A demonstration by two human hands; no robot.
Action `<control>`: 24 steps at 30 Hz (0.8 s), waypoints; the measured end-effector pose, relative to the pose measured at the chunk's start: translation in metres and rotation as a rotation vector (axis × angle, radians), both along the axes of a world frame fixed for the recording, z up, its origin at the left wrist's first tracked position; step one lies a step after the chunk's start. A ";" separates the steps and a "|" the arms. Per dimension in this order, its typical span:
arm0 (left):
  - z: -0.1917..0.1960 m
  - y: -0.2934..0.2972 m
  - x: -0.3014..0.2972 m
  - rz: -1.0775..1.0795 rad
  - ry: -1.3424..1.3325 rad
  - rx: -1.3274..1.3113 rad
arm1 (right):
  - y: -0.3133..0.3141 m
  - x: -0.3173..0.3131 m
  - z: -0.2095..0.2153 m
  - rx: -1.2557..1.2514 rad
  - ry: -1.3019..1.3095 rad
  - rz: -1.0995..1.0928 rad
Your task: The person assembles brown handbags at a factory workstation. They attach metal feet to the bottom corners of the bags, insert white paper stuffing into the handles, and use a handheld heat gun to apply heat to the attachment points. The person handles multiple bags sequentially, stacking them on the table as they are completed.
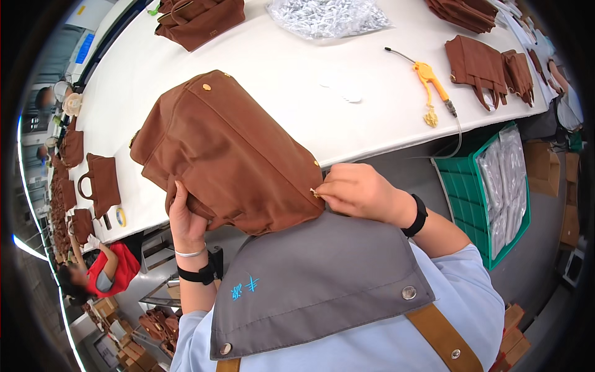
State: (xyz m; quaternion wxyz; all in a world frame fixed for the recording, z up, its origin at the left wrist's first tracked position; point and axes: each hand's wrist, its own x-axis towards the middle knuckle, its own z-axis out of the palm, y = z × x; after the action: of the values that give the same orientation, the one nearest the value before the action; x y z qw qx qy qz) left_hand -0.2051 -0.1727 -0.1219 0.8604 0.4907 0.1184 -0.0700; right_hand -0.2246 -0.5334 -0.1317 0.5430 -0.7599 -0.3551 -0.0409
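Note:
A brown handbag (229, 149) lies tilted, its base with gold studs turned up, partly over the table edge and close to my apron. My left hand (188, 217) is closed on its near left side, thumb up against the brown material and the other fingers partly hidden. At the near right corner of the base, my right hand (359, 191) is closed in a pinch. A small pale-yellow bit (315, 193) shows at its fingertips, too small to name. Just above that pinch sits a gold stud (317, 164).
A yellow air blow gun (429, 75) with a hose lies right on the white table (279, 68). Beyond are a bag of small wrapped pieces (328, 15) and more brown bags (477, 65). A green crate (455, 192) stands right. A person in red (118, 270) works at left.

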 end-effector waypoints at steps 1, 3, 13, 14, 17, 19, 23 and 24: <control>0.001 -0.001 0.000 0.011 -0.003 0.000 | -0.003 0.000 0.000 0.016 0.102 0.010; 0.001 0.000 0.001 0.064 0.020 -0.012 | -0.016 0.000 -0.005 0.524 0.825 0.061; 0.004 -0.007 0.019 0.047 0.049 -0.019 | -0.118 0.024 -0.069 -0.047 0.308 -0.907; 0.004 -0.006 0.025 0.036 0.056 0.026 | -0.132 0.028 -0.071 -0.273 0.131 -1.002; 0.022 -0.013 0.047 0.027 0.084 0.211 | -0.190 0.033 -0.096 -0.973 -0.160 -1.187; 0.026 -0.018 0.079 -0.076 0.057 0.366 | -0.227 0.029 -0.129 -1.305 -0.093 -1.139; 0.069 -0.051 0.174 -0.337 -0.146 0.957 | -0.233 0.009 -0.166 -1.067 -0.031 -1.021; 0.072 -0.059 0.206 -0.439 -0.209 1.133 | -0.234 0.005 -0.160 -1.054 0.001 -1.029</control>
State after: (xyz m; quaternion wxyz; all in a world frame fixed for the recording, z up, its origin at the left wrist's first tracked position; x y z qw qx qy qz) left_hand 0.0012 -0.2320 -0.0502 0.4383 0.8888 -0.0513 -0.1233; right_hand -0.2199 -0.7670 -0.2918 0.0182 -0.9905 0.0738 -0.1142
